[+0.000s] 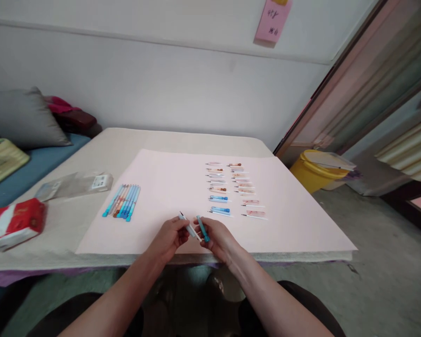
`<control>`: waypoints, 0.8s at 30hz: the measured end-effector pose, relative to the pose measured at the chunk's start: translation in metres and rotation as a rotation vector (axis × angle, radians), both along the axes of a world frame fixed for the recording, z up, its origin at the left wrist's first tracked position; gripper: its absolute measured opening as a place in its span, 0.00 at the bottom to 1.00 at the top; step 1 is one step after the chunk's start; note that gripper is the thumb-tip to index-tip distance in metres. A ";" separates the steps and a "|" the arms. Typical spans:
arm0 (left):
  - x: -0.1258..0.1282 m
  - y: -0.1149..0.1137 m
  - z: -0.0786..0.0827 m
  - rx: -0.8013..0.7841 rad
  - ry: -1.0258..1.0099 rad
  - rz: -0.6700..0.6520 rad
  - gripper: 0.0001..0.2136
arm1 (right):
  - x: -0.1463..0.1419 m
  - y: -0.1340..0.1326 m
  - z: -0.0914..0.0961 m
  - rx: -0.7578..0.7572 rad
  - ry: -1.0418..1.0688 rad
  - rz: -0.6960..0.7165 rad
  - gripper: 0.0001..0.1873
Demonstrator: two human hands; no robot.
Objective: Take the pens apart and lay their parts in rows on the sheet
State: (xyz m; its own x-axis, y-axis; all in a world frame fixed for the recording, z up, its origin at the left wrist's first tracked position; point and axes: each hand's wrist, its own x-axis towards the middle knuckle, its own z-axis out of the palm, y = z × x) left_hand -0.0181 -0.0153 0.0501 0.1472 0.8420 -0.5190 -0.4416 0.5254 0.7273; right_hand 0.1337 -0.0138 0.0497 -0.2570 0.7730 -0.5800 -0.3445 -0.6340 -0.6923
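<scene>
Close to the table's front edge, my left hand (171, 236) pinches a slim white pen piece (192, 230) with a dark pointed tip aimed up and left. Beside it, my right hand (218, 235) is closed around a teal-blue pen barrel or cap (203, 230); which of these I cannot tell. The two pieces are apart and slanted. To the left, a row of whole pens (123, 202) in blue and brown lies side by side. On the right, several pens taken apart lie in two columns, among them blue pieces (220, 209) and pink printed ones (256, 213).
Pale pink paper (171, 178) covers much of the padded table (182, 139). Leftward are a clear plastic bag (77, 183), a red tissue pack (16, 223) and a grey cushion (26, 117). A yellow bin (314, 173) stands right of the table, and a wall behind.
</scene>
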 end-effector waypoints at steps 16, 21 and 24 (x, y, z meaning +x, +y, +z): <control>0.010 -0.006 -0.018 0.057 0.177 -0.132 0.11 | -0.010 -0.008 -0.008 0.382 -0.055 0.223 0.14; 0.012 -0.005 -0.022 0.021 0.161 -0.119 0.11 | -0.010 -0.003 -0.012 0.555 -0.467 0.359 0.17; 0.012 -0.004 -0.022 -0.006 0.138 -0.072 0.12 | -0.013 0.002 -0.012 0.722 -0.769 0.416 0.16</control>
